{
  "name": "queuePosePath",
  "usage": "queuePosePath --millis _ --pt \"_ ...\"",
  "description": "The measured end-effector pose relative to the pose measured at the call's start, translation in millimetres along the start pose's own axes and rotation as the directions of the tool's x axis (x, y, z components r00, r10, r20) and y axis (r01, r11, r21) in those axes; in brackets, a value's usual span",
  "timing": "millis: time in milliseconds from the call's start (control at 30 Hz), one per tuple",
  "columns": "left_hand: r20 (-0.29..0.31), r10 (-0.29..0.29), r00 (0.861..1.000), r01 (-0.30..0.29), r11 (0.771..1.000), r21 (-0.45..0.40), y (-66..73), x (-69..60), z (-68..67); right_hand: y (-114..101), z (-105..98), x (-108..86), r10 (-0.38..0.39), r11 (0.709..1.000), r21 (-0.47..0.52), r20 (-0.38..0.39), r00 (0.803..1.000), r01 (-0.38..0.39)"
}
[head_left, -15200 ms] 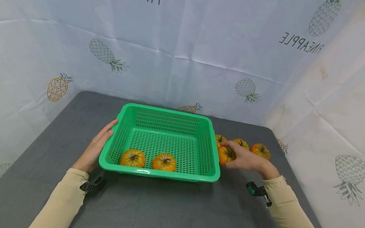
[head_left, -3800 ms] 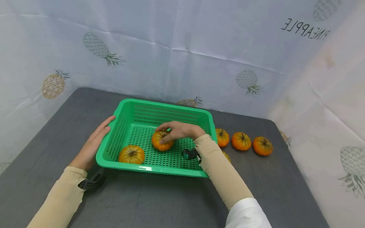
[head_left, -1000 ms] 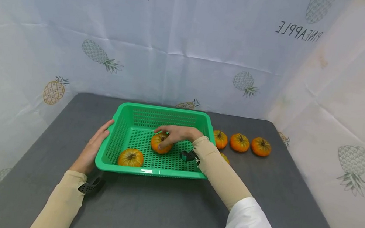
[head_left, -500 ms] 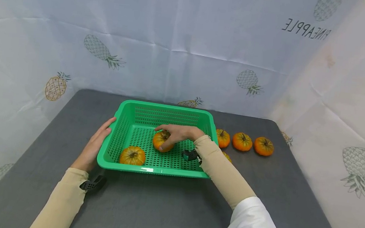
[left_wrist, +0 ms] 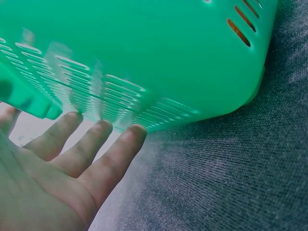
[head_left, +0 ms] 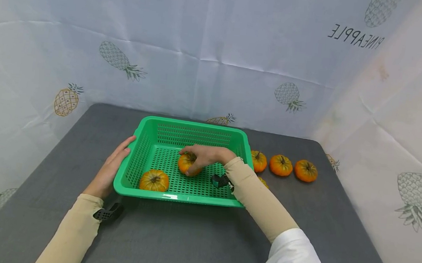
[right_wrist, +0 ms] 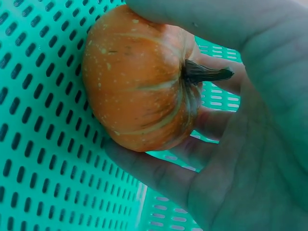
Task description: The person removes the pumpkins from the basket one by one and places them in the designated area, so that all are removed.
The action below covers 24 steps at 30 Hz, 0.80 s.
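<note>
A green plastic basket (head_left: 188, 198) with perforated sides stands on the dark table. Inside it, my right hand (head_left: 208, 156) grips a small orange pumpkin (head_left: 184, 162) over the basket's middle. The right wrist view shows thumb and fingers around that pumpkin (right_wrist: 139, 82), its dark stem toward the palm; it sits at the perforated bottom. A second pumpkin (head_left: 154, 180) lies by the front left corner of the basket. My left hand (head_left: 108, 172) is against the basket's left side. In the left wrist view, its fairly straight fingertips touch the slotted wall (left_wrist: 120, 91).
Right of the basket, three pumpkins stand in a row: one near the rim (head_left: 258, 161), one in the middle (head_left: 280, 165), one at the far end (head_left: 306, 171). Another pumpkin (head_left: 263, 182) is mostly hidden by my right forearm. A pineapple-print cloth (head_left: 220, 42) hangs behind.
Earlier my right hand was at the pumpkins outside; now it is inside the basket. One pumpkin has moved from the front to the middle. Over the last second the hands hardly move.
</note>
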<state>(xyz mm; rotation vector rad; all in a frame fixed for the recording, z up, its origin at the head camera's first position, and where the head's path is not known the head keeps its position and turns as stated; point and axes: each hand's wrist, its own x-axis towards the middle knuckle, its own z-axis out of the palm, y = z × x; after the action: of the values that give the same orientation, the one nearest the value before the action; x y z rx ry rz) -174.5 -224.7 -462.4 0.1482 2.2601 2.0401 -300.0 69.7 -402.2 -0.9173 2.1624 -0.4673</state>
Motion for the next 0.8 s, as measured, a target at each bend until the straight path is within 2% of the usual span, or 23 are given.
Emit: queuePosePath --millis 333,800 --pt "0.009 0.012 1.000 -0.012 1.000 0.009 -3.8 4.3 0.8 -0.5 -4.4 -8.5 0.006 1.000 -0.023 0.004 1.000 -0.006" --pt "0.015 0.018 1.000 -0.018 1.000 0.003 -2.3 2.8 -0.8 0.7 -17.2 -34.1 0.020 1.000 0.004 -0.065 0.998 -0.020"
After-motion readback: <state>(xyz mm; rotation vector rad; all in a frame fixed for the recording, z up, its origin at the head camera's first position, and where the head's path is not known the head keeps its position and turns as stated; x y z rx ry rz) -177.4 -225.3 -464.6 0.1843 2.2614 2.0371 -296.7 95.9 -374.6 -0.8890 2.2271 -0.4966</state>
